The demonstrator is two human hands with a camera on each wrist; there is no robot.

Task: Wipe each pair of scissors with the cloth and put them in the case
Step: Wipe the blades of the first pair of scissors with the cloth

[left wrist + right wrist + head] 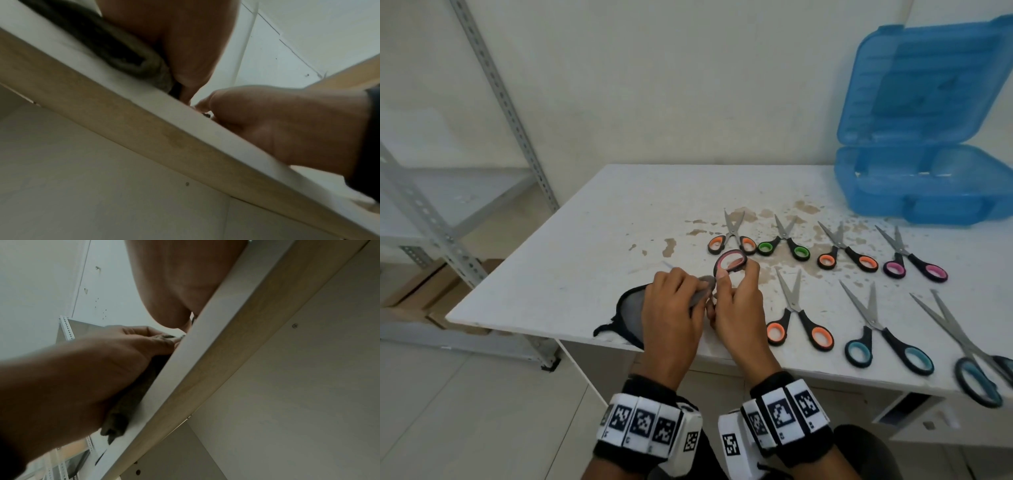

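Now we're at the near edge of the worktop (592, 219), both hands busy on one pair. Our right hand (736, 308) pinches the pink-handled scissors (730, 261) by the handle, one pink loop sticking up just beyond its fingertips. Our left hand (671, 308) curls round the grey cloth (631, 303) and presses a fold of it against the scissors right where the two hands meet; the rest of the cloth trails out to the left of that hand, over the worktop edge. The blades themselves are hidden under the cloth and fingers, so we can't tell how far along them the wipe has got.

So this is the wiping step, and by our reckoning an early one: seven more pairs lie spread out to the right of our right hand, and the blue case (924, 185) stands with its lid up, far off to the right and beyond, with nothing we can make out inside.

Next, we judge, the cloth needs drawing along the blades away from the handle. Then the right hand carries the pair over the others to the case.
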